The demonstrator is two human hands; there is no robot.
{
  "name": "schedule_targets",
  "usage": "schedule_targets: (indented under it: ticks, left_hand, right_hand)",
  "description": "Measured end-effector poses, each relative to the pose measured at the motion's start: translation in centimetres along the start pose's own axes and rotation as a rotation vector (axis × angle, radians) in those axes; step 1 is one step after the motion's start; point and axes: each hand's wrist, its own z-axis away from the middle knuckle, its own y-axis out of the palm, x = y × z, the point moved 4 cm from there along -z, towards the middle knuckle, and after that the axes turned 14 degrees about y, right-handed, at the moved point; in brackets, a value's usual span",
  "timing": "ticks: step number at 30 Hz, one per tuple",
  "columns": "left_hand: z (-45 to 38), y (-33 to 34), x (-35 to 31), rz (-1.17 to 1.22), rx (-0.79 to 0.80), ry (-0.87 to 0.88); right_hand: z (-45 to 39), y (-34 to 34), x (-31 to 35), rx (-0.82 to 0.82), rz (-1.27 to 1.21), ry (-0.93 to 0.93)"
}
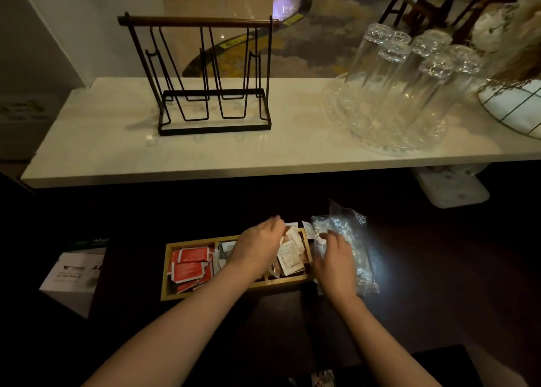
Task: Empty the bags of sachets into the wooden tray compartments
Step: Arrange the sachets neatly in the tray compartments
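Down on the dark lower table, the left hand [257, 247] hovers, fingers relaxed, over the slim wooden tray [175, 294] of sachets. The right hand [336, 262] presses the crinkly clear plastic bag [355, 240] beside the tray's right end, fingers loosely curled. It looks light, limp and slippery, so pinching a bottom corner seems the best hold.

The wooden tray [169, 272] is a yellowish tan; at its nine o'clock end lie red sachets [191, 262] with white edges, at three o'clock pale cream ones [289, 255] printed in brown. The bag [351, 249] is clear and glinting. At twelve o'clock — a black wire rack [205, 93] with a brown bar on a cream marbled counter [292, 152].
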Motion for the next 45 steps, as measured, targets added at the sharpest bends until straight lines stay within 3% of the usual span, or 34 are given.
schedule_targets:
  ticks: [9, 17, 20, 23, 28, 33, 38, 45]
  left_hand:
    - [-0.6, 6.1, -0.3, 0.114, 0.324, 0.032]
    - [1.1, 6.8, -0.6, 0.0, 0.263, 0.141]
    - [1.2, 6.9, -0.8, -0.004, 0.247, 0.13]
    - [1.0, 7.3, -0.7, -0.008, 0.227, 0.135]
    - [0.6, 6.5, -0.2, 0.117, 0.232, 0.119]
    - [0.8, 6.9, -0.7, 0.048, 0.36, 0.109]
    - [1.2, 7.7, -0.9, -0.044, 0.375, 0.132]
    - [1.0, 7.7, -0.7, 0.033, 0.351, 0.111]
  right_hand:
    - [-1.6, 3.3, -2.9, 0.3, 0.238, 0.168]
    - [-3.7, 2.3, -5.7, 0.139, 0.22, 0.117]
    - [-4.5, 1.9, -4.8, 0.057, 0.261, -0.023]
    - [-5.2, 2.9, -2.3, 0.161, 0.235, -0.173]
    - [-6.3, 5.0, -1.0, 0.417, 0.383, -0.126]
    - [-6.3, 5.1, -0.3, 0.296, 0.52, -0.151]
    - [-6.1, 5.2, -0.7, 0.174, 0.445, -0.105]
    - [-7.2, 2.3, -1.2, 0.107, -0.013, 0.053]
